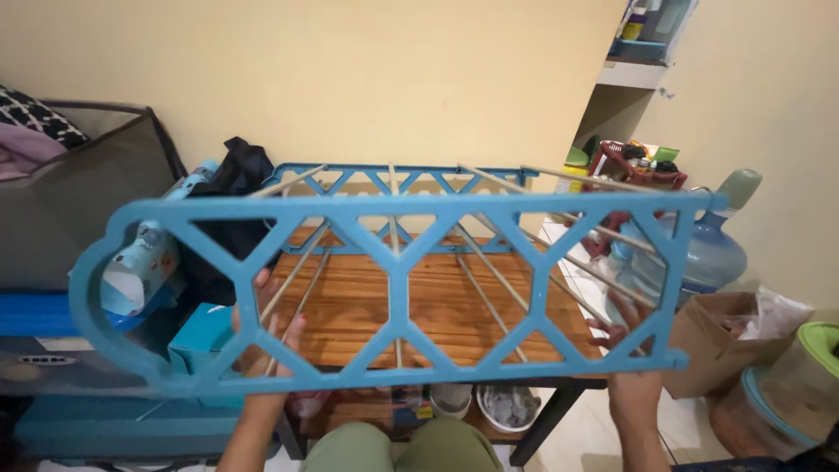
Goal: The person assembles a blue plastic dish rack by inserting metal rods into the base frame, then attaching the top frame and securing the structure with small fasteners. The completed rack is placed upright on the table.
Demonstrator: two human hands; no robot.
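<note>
The lattice rack hangs above the wooden table — water jug right of the table, cardboard box before the jug, fabric bin left, bowls beneath the table.

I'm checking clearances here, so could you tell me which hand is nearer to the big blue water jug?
Right. The right hand sits just beside the water jug; the left hand is across the rack.

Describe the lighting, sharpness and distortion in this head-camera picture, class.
Head view: soft, even indoor light, no glare; the blue plastic rack panel is sharp and slightly bowed by the wide lens; left hand and right hand sit dimmer behind it; faint shadows on the wooden table.
</note>
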